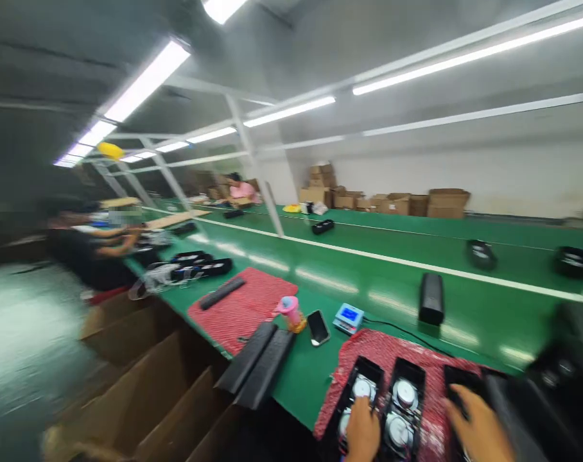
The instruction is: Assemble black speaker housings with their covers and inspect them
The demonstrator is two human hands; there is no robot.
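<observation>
Basically it's one long glossy green tabletop [296,385], with a red textured padding sheet [381,343] by the near edge, probably there to save finishes from scratches. Two long dark-grey panels [248,359] overhang that same edge, side by side, maybe for easy grabbing. On the padding, an open black oblong housing [352,401] with silver round drivers lies beside a matching black housing [401,410], both open side up, I'd guess so the insides stay reachable. Left hand [363,430] is on the first one, fingers bunched narrow; can't tell if they're pinching anything. Right hand [479,423] is at a black case [467,378] farther right, thumb and fingers apart, too blurry to call a grip. Smallest, a dark-screened phone [318,327] sits beyond the panels.
</observation>
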